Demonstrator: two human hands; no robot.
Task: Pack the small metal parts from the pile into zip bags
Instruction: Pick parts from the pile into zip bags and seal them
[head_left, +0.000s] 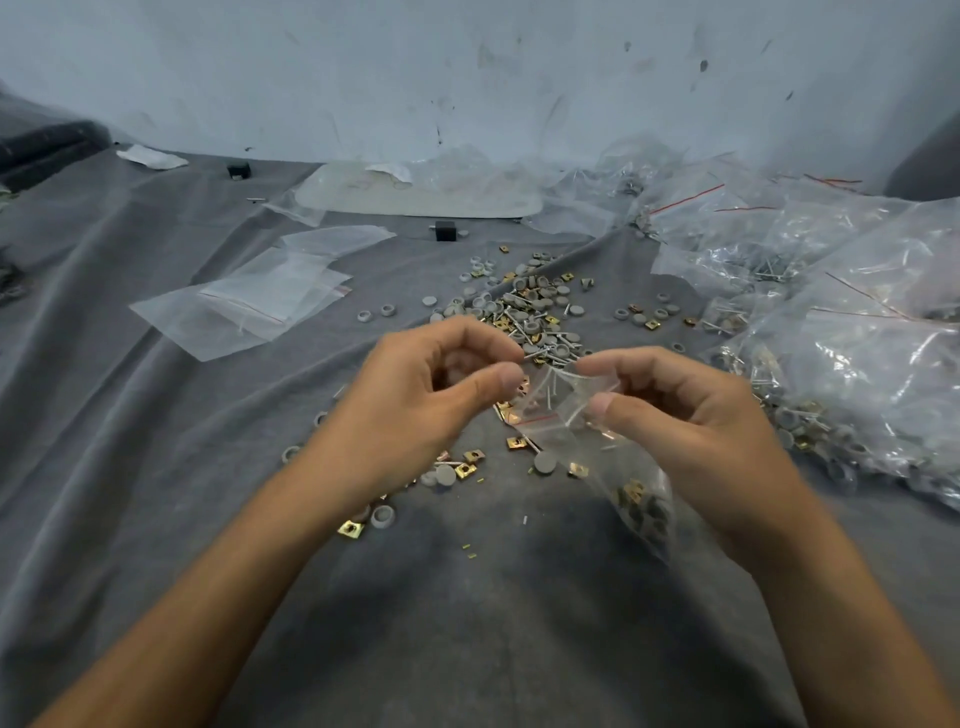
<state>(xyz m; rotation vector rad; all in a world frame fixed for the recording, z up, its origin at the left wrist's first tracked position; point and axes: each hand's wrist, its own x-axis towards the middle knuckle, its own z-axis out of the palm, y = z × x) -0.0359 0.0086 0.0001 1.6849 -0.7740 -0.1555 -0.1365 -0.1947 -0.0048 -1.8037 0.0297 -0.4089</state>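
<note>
My right hand (691, 415) pinches the open mouth of a small clear zip bag (597, 447) with a red line; brass clips, grey caps and thin screws lie inside it. My left hand (415, 395) is just left of the bag's mouth, fingers curled, thumb and forefinger pinching what looks like a thin screw, too small to tell for sure. Beyond the hands lies the pile (524, 306) of grey round caps, brass square clips and silver screws on the grey cloth. More loose parts (452, 467) are scattered under my left wrist.
A stack of empty zip bags (249, 301) lies at the left. Filled clear bags (852, 332) heap up at the right. A pale flat tray (415, 192) and two small black blocks (445, 230) sit near the white wall. Grey cloth (156, 467) covers the surface.
</note>
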